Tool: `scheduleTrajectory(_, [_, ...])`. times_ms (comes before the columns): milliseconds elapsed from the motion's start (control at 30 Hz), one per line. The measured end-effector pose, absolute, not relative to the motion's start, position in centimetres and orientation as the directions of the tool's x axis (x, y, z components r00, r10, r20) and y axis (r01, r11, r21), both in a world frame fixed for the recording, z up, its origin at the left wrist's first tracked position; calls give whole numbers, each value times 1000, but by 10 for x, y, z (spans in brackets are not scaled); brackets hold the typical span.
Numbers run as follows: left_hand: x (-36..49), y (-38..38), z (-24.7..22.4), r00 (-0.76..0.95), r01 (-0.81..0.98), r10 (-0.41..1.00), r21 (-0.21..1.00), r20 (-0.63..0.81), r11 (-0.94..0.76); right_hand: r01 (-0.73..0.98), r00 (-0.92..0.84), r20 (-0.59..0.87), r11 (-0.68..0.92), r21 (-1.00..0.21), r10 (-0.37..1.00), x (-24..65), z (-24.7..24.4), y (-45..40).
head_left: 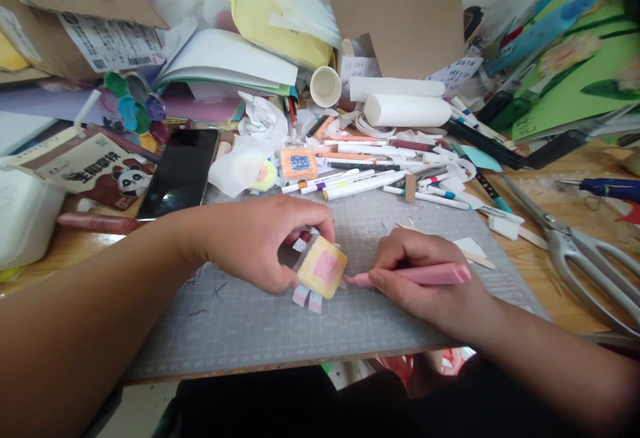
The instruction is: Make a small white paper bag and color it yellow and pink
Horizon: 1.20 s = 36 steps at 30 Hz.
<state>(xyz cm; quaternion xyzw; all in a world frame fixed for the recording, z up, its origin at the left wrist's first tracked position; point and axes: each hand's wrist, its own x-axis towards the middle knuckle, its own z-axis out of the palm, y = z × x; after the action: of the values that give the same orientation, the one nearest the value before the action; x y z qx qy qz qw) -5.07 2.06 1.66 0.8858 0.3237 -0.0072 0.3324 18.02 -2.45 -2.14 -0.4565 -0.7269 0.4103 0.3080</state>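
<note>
My left hand (270,241) is closed on a small handmade square craft piece (327,267), yellow with a pink square in its middle. Short white and pinkish paper tabs stick out around its edges. Between the fingers of my right hand (425,285) is a pink marker (440,274), its tip close to the right edge of the craft piece. Whether the tip touches a tab I cannot tell. Both hands are over a grey cutting mat (240,338). Farther back lies a similar orange square piece (299,163) with a blue centre.
Several markers (365,185) and paper scraps crowd the mat's far side. A black phone (180,171) and a panda-printed carton (100,168) are at left. Large scissors (560,238) lie at right. Behind stand a paper cup (326,87), a white roll (407,111) and a cardboard box (85,31).
</note>
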Motion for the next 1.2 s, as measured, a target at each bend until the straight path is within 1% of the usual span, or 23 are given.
scheduleTrajectory(500, [-52,21,17,793,575,562,593,-234,-564,389,-429,82,266,-882,900,182,-22,-26])
scheduleTrajectory(733, [-51,21,17,795,569,555,617,-243,-544,418,-451,93,303,-857,887,182,-20,-27])
scheduleTrajectory(933, [-52,21,17,791,572,557,631,-254,-524,428,-421,61,258,-866,905,182,-21,-26])
scheduleTrajectory(1067, [-53,21,17,793,565,560,635,-242,-527,455,-400,77,271,-848,913,182,-21,-27])
scheduleTrajectory(1200, [-54,20,17,793,557,563,650,-232,-517,438,-393,60,244,-865,918,183,-23,-27])
